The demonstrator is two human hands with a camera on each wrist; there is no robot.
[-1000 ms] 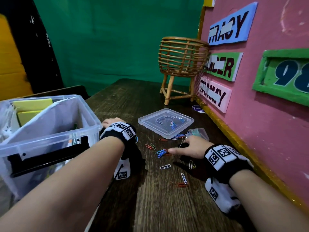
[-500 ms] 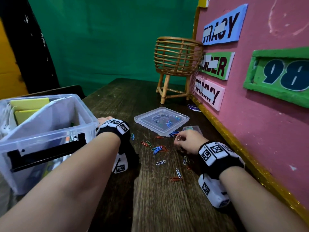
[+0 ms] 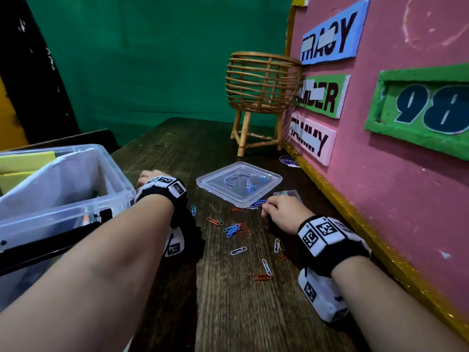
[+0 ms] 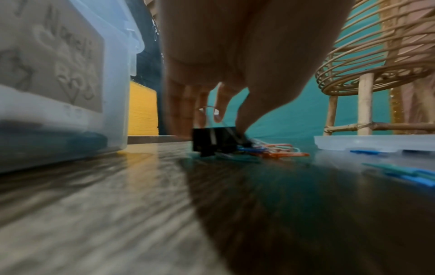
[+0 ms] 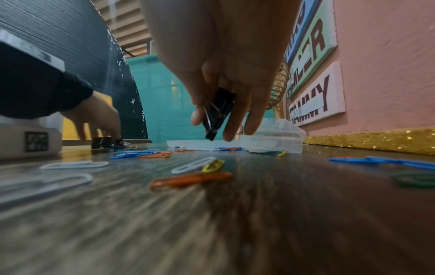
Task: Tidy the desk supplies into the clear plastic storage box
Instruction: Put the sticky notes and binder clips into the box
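Observation:
The clear plastic storage box [image 3: 63,212] stands at the left with yellow pads and paper inside. Just past its right corner, my left hand [image 4: 226,119] reaches down and pinches a black binder clip [image 4: 214,141] that sits on the wooden table beside a few paper clips. My right hand [image 5: 214,126] holds a second black binder clip [image 5: 221,104] between thumb and fingers, a little above the table, near the small clear case [image 3: 291,193]. Several coloured paper clips [image 3: 236,228] lie scattered between my hands.
The box's clear lid [image 3: 220,179] lies flat behind the paper clips, with a few clips on it. A rattan basket on legs [image 3: 261,82] stands at the back. A pink wall with name signs [image 3: 406,186] runs close along the right.
My right hand has moved forward toward the small clear case, and its fingers have curled round a black binder clip. My left hand has stayed beside the box.

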